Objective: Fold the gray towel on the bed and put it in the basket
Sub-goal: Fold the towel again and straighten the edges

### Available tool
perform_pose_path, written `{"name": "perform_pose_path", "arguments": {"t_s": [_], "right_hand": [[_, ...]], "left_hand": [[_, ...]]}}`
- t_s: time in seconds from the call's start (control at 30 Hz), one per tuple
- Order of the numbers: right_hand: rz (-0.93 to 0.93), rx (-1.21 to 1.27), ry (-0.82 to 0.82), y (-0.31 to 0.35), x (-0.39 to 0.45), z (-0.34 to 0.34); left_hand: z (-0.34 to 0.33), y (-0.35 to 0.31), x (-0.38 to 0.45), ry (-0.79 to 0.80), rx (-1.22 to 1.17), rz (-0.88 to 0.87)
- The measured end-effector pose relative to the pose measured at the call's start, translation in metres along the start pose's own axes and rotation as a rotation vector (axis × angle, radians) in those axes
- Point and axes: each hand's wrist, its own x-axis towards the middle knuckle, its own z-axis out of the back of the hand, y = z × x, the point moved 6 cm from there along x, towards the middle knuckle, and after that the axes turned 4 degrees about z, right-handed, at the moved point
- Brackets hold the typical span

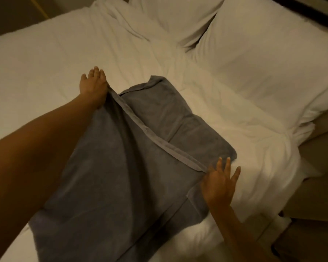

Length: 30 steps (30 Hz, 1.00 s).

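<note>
The gray towel [121, 167] lies spread on the white bed [45, 63], with its near half lifted and stretched over the far half. My left hand [93, 86] pinches the towel's hemmed edge at its far left corner, the other fingers spread. My right hand [219, 184] holds the same hem at the right corner, fingers splayed over the sheet. The hem runs taut between both hands. No basket is in view.
Two white pillows [254, 63] lie at the head of the bed, upper right. The bed's right edge drops to a tan floor [314, 186]. A dark headboard [311, 8] crosses the top right corner.
</note>
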Motion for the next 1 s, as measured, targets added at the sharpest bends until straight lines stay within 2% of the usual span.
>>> {"name": "perform_pose_path", "arguments": {"t_s": [0.27, 0.4, 0.63, 0.73, 0.8, 1.0], "right_hand": [[-0.026, 0.121, -0.133, -0.046, 0.073, -0.024], [-0.065, 0.1, -0.051, -0.068, 0.109, -0.034], [-0.084, 0.038, 0.036, -0.084, 0.146, -0.062], [-0.15, 0.115, -0.043, -0.094, 0.15, -0.076], [-0.166, 0.14, -0.024, -0.098, 0.152, -0.084], [-0.196, 0.23, -0.162, -0.118, 0.171, -0.078]], "left_hand": [[-0.004, -0.089, 0.072, -0.025, 0.069, -0.054], [-0.017, -0.122, 0.1, -0.04, 0.092, -0.071], [-0.05, -0.17, 0.137, 0.036, 0.017, -0.053], [-0.064, -0.178, 0.149, 0.069, -0.031, -0.017], [-0.071, -0.184, 0.157, 0.081, -0.059, -0.008], [-0.063, -0.211, 0.193, -0.001, -0.051, -0.024]]}}
